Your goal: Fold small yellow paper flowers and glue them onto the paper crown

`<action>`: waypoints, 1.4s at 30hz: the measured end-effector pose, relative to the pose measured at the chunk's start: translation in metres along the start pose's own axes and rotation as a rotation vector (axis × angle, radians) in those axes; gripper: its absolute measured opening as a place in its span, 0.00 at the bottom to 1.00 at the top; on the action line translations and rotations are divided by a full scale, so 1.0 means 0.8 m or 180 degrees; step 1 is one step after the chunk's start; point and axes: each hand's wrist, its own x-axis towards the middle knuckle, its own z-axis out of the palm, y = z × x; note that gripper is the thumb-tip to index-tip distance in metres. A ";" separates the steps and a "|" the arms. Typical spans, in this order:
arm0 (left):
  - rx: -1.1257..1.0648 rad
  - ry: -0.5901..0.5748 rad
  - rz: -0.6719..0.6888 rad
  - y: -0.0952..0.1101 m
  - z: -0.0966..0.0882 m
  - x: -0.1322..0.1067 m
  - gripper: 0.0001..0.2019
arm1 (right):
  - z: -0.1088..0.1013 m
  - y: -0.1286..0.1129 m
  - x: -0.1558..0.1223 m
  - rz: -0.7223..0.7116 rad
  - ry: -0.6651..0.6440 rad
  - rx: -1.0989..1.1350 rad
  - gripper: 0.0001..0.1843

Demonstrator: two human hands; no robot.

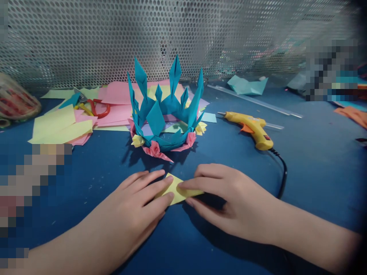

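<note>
L hand flat, fingers pressing small yellow paper onto blue table, R hand pinching its edge w/ fingertips, teal paper crown just behind, yellow glue gun to R.

Left hand, right hand — bare forearms, short plain nails

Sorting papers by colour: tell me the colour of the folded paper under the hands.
The paper is yellow; head view.
</note>
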 end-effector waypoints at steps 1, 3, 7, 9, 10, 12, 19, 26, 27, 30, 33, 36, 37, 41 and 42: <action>-0.0006 -0.0062 -0.0022 0.000 -0.001 -0.001 0.19 | 0.000 0.001 0.000 -0.0044 0.0061 -0.0021 0.10; -0.0026 -0.0227 -0.0066 -0.001 -0.003 -0.004 0.19 | 0.000 0.002 0.001 -0.0124 0.0197 -0.0073 0.09; -0.0097 -0.0378 -0.0009 -0.004 -0.006 -0.005 0.19 | 0.000 0.006 0.003 -0.0287 0.0393 -0.0186 0.08; -0.0094 -0.0382 -0.0026 -0.004 -0.007 -0.003 0.19 | 0.000 0.007 0.002 -0.0392 0.0413 -0.0295 0.08; -0.0073 -0.0388 -0.0045 -0.004 -0.007 -0.002 0.20 | 0.000 0.007 0.002 -0.0423 0.0389 -0.0328 0.09; 0.0017 -0.0420 -0.0030 -0.004 -0.006 0.000 0.21 | 0.000 0.006 0.002 -0.0410 0.0272 -0.0242 0.10; 0.0244 -0.0423 -0.0005 -0.001 0.002 -0.005 0.23 | -0.001 0.001 0.004 -0.0063 0.0072 0.0366 0.12; 0.0162 -0.0468 0.0292 -0.004 -0.003 -0.006 0.26 | -0.004 0.002 0.002 0.0025 0.0156 0.0455 0.10; 0.0159 -0.0416 0.0281 -0.003 -0.003 -0.006 0.26 | -0.005 0.001 0.002 0.0073 0.0208 0.0556 0.11; 0.0153 -0.0216 0.0287 0.001 -0.005 -0.004 0.22 | -0.010 -0.001 0.001 0.0151 0.0310 0.0820 0.17; 0.0032 0.0122 0.0339 0.009 -0.005 -0.002 0.19 | -0.014 0.002 0.002 0.0096 0.0158 0.1055 0.21; 0.0003 0.0403 0.0372 0.018 -0.001 -0.002 0.18 | -0.018 0.009 0.004 -0.0159 -0.0190 0.1206 0.17; 0.0052 0.0475 0.0370 0.020 0.001 -0.003 0.17 | -0.019 0.011 0.005 -0.0246 -0.0328 0.1203 0.15; 0.0207 0.0543 0.0393 0.026 0.004 -0.005 0.16 | -0.027 0.016 0.007 -0.0344 -0.0872 0.1013 0.11; 0.0227 0.0567 0.0414 0.026 0.003 -0.005 0.17 | -0.029 0.017 0.008 -0.0337 -0.0983 0.0978 0.10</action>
